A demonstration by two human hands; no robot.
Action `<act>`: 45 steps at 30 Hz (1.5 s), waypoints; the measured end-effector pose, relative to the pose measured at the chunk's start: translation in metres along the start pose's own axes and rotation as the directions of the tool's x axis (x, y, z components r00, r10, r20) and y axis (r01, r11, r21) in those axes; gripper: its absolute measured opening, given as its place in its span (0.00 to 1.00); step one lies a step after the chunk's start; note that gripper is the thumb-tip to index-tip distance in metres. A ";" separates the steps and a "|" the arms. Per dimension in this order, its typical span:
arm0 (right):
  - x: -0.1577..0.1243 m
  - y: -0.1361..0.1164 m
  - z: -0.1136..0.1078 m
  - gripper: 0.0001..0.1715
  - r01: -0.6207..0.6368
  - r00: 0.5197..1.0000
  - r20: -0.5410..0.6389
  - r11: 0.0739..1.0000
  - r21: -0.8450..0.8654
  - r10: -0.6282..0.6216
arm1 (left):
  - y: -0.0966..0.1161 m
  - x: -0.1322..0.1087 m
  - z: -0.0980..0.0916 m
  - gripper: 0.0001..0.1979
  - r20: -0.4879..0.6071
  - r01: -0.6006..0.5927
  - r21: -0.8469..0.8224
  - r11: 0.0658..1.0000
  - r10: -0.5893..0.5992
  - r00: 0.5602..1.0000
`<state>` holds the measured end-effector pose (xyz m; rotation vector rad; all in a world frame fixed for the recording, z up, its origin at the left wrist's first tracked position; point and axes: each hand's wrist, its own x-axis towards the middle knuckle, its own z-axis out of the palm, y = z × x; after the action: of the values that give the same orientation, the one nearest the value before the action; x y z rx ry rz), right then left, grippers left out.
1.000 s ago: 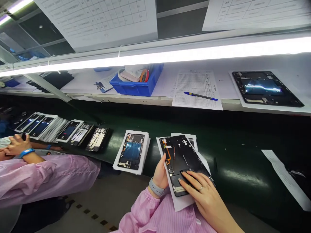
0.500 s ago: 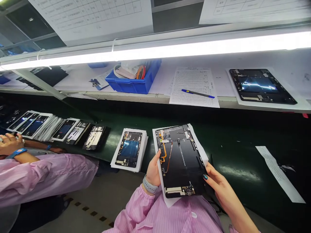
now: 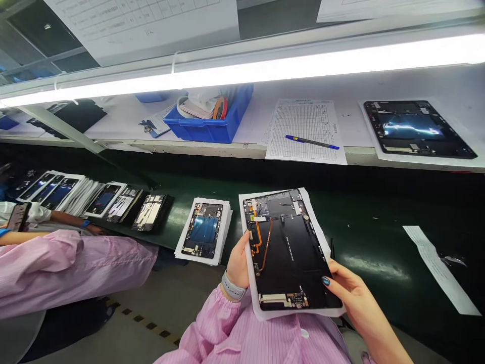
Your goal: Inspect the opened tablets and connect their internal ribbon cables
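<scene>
Between my two hands is an opened tablet housing (image 3: 291,268), black inside, with orange flex cables and a small board at its lower end. A white sheet (image 3: 245,296) lies under it and sticks out around its edges. My left hand (image 3: 239,263) grips the left edge, with the thumb at the rim. On the lower right edge, my right hand (image 3: 346,288) holds with its thumb on top and fingers beneath. To the left, a similar tablet housing with a blue-filmed middle (image 3: 203,230) rests on a stack of white sheets on the bench.
Farther left stand rows of tablet housings (image 3: 149,212) and a co-worker's pink sleeve (image 3: 76,258). On the shelf are a blue bin (image 3: 206,131), a form (image 3: 303,116) with a pen (image 3: 312,142), and another tablet housing (image 3: 417,126). A paper strip (image 3: 441,270) lies on the green bench (image 3: 375,242).
The tablet housing now lies squarer and flatter on its white sheet, and my right hand has shifted slightly right with it. At left, the co-worker's hands have moved; a dark, phone-like thing shows there.
</scene>
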<state>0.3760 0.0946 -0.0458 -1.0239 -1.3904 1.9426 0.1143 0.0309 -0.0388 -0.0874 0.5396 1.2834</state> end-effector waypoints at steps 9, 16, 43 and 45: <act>0.000 0.002 -0.004 0.12 -0.028 0.998 -0.061 0.999 0.021 0.029 | -0.002 0.000 -0.001 0.27 -0.025 -0.014 -0.003 1.000 0.014 1.000; -0.002 0.006 -0.005 0.18 -0.039 0.988 -0.151 0.999 0.007 0.040 | -0.002 -0.002 -0.002 0.28 -0.026 -0.020 0.001 1.000 0.020 0.999; -0.020 0.018 -0.013 0.30 -0.270 0.953 -0.028 0.887 0.374 0.302 | -0.022 -0.008 -0.002 0.27 0.000 0.056 0.006 0.998 -0.056 0.998; -0.023 0.026 -0.016 0.24 -0.271 0.951 -0.041 0.894 0.356 0.305 | -0.027 -0.005 -0.006 0.27 -0.007 0.093 0.015 0.996 -0.093 0.996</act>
<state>0.4023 0.0771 -0.0671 -1.1808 -0.8327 2.2170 0.1366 0.0157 -0.0484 -0.1028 0.5441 1.1884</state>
